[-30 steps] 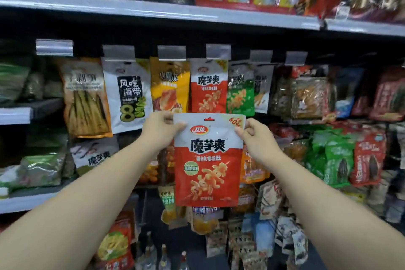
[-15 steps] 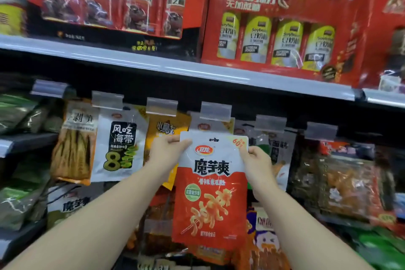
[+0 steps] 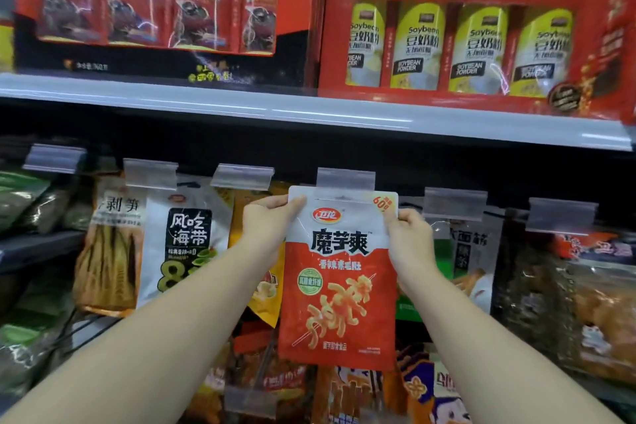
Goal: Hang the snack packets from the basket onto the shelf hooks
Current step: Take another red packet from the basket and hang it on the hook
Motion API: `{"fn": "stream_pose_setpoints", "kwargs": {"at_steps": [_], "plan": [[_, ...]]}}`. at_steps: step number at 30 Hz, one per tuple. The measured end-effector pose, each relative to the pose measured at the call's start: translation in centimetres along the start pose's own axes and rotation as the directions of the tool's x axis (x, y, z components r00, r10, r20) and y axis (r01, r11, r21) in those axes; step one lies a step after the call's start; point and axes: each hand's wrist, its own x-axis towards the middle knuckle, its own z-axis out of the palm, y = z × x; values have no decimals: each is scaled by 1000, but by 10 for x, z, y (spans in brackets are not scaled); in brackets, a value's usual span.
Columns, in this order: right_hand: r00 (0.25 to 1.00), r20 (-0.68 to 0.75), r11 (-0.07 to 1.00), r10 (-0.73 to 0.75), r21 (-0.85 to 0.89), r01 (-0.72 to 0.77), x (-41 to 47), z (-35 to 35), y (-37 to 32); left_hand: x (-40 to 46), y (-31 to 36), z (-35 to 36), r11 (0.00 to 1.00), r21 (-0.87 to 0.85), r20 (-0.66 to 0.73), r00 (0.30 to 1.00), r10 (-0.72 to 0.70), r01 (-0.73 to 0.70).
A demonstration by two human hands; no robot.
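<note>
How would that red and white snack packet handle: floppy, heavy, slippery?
The snack packet hangs flat from fingertip pinches by the left hand and right hand, so probably light and fairly stiff. Its glossy film may be slippery.

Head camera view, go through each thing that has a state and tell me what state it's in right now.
Red snack packet: upright, held by its top corners just under a clear tag holder; whether hooked, cannot tell.
Left hand: pinching the top left corner.
Right hand: pinching the top right corner.
Seaweed packet: hanging.
</note>
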Motion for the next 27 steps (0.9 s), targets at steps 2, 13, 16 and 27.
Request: {"fn": "stream_pose_setpoints", "kwargs": {"at_steps": [2,13,16,27], "plan": [[1000,-7,1000,8,11,-8,4,2,2,5,-3,3,999,-44,-8,1000,-25,24],[1000,2,1000,4,-2,-4,12,9,8,16,-11,4,997,-68,19,999,-35,37],[1000,17,1000,-19,-11,20,11,11,10,18,-14,2,998,-64,13,1000,-26,27],[1000,-19,1000,-15,-12,15,17,9,21,9,-11,7,997,-68,53,998,37,-34]]}}
